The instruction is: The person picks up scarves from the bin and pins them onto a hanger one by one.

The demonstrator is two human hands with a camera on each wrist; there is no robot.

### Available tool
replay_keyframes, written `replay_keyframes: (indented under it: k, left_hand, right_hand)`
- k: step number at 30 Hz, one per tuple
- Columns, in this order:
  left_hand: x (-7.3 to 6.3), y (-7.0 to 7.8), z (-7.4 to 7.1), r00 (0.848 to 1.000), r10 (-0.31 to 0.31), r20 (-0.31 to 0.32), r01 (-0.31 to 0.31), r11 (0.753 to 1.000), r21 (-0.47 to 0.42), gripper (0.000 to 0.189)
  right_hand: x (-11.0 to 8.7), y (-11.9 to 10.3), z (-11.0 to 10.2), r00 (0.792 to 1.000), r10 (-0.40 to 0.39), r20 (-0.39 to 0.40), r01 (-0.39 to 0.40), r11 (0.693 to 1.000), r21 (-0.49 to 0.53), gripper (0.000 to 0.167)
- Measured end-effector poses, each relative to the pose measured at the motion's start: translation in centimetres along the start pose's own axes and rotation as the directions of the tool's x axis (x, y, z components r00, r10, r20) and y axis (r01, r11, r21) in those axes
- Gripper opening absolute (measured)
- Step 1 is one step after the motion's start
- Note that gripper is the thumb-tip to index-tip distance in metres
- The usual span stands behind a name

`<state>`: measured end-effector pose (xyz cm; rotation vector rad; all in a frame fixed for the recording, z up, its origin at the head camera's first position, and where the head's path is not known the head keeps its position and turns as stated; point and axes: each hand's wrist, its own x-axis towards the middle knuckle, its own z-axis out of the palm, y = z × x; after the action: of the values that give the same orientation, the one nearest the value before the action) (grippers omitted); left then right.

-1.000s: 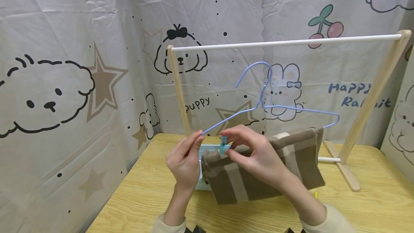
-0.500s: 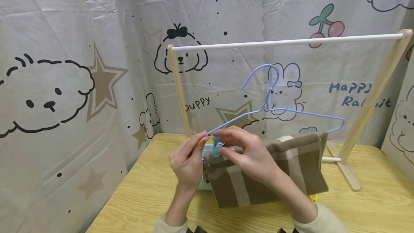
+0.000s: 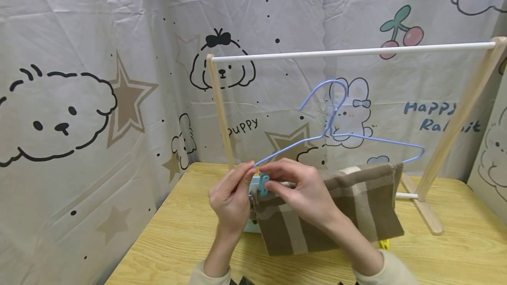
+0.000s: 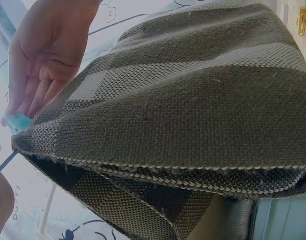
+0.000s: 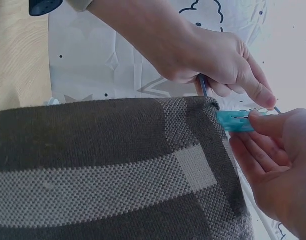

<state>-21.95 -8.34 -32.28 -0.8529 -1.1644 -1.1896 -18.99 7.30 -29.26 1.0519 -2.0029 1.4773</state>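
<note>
My left hand [image 3: 229, 195] grips the left end of a blue wire hanger [image 3: 293, 145], its hook pointing up. Over the hanger's lower bar hangs a brown checked knit cloth [image 3: 372, 192], folded so both layers drape down. With thumb and fingers my right hand [image 3: 299, 188] pinches a teal clothespin [image 3: 263, 184] at the cloth's upper left corner. The right wrist view shows the clothespin [image 5: 233, 121] with its jaw end against the cloth's edge, just below my left hand [image 5: 223, 65]. From underneath, the left wrist view shows the cloth [image 4: 193, 115] with its layers parted.
Behind the hanger stands a wooden rack with a white top bar [image 3: 356, 52]. A light blue box [image 3: 253, 227] is partly hidden behind the cloth. A yellow clothespin [image 3: 384, 244] lies on the wooden table [image 3: 166, 241] near the cloth's lower right.
The hanger and cloth have shifted right and slightly down with my left hand. My right hand has brought the clothespin left and a little lower, to the cloth's corner. More of the yellow clothespin shows.
</note>
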Motion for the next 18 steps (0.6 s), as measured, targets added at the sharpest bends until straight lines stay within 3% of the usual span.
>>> replay_keyframes:
  k: [11,15,18]
  left_hand:
    - [-0.4,0.0,0.5,1.0,0.001,-0.004,-0.001,1.0,-0.012,0.01]
    - [-0.6,-0.3,0.6,1.0,-0.02,0.006,0.02,1.0,-0.009,0.01]
    - [-0.8,-0.6,0.6,0.999,-0.03,0.016,0.03,1.0,-0.004,0.011]
  right_hand:
    - [-0.2,0.8,0.2,0.997,0.051,0.065,-0.049,0.998,-0.03,0.027]
    - [-0.6,1.1,-0.3,0.994,0.034,0.108,-0.018,0.99,-0.14,0.041]
    - [-1.3,1.2,-0.8,0.995,-0.024,0.095,0.046,0.969,-0.243,0.05]
